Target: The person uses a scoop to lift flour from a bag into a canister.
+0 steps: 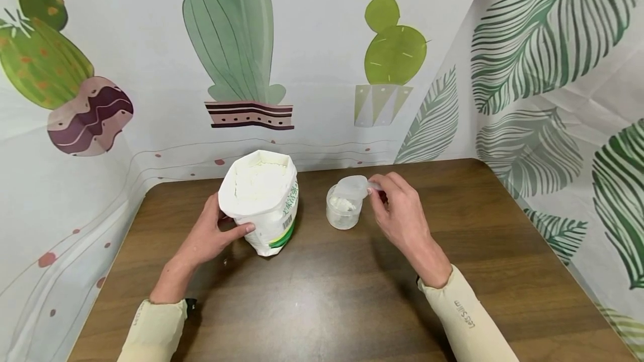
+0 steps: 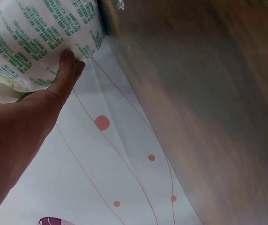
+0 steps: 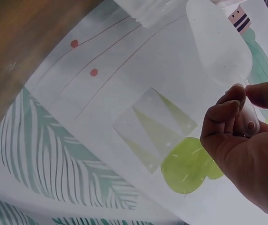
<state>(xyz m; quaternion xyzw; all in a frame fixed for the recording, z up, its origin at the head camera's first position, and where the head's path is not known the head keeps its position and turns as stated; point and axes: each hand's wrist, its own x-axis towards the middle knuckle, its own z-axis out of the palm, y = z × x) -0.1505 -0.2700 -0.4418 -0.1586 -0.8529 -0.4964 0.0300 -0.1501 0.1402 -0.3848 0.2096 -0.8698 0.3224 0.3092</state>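
Note:
A white paper bag [image 1: 269,222] with green print stands at the left of the table, its top open and full of white powder [image 1: 261,180]. My left hand [image 1: 213,233] holds the bag's left side, thumb on the front; the left wrist view shows fingers against the green-printed paper [image 2: 40,42]. In my right hand [image 1: 402,214] the handle of a translucent plastic scoop [image 3: 220,47] is pinched between thumb and fingers. The scoop's bowl is tilted over a small clear round container [image 1: 343,220], which has some white powder in it. Whether the two touch, I cannot tell.
The brown wooden table [image 1: 312,306] has rounded back corners. Right behind it hangs a white cloth [image 1: 322,71] printed with cacti and leaves. Bag and container stand a hand's width or so apart, near the back edge.

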